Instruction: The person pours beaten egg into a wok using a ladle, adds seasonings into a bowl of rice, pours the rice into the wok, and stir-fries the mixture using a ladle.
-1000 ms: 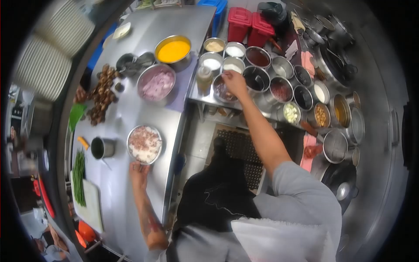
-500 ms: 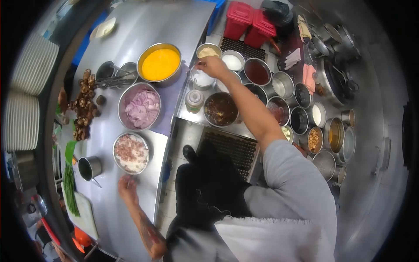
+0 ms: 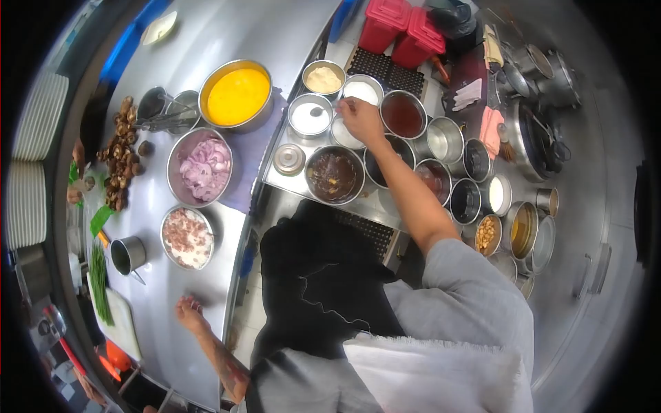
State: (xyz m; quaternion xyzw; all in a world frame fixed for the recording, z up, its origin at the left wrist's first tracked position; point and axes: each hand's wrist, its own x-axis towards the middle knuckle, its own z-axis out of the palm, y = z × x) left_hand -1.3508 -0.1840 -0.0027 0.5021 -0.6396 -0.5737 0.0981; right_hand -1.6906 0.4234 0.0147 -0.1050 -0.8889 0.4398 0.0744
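Observation:
My right hand (image 3: 361, 122) reaches over the steel pots, fingers pinched on what looks like a small dark spoon (image 3: 317, 111). Its bowl is over a pot of white powder (image 3: 301, 124); the handle is hardly visible. Under the hand sits another pot of white powder (image 3: 342, 134), partly covered. Closer to me is a pot of dark brown sauce (image 3: 330, 177). My left hand (image 3: 191, 314) hovers above the steel table with its fingers curled in, showing nothing held. Just beyond it stands a bowl of white and reddish-brown chopped food (image 3: 189, 237).
Sliced purple onions (image 3: 205, 168) and a pot of yellow liquid (image 3: 237, 96) stand on the table (image 3: 275, 31). Mushrooms (image 3: 120, 162) and a cutting board (image 3: 124, 323) lie left. A lidded jar (image 3: 289, 160) is beside the sauce. Another person's hand (image 3: 78, 162) shows at left.
My right hand has moved right, from over the left white-powder pot toward the neighbouring pots. The dark spoon now shows clearly. My left hand stays near the table, slightly farther from the bowl.

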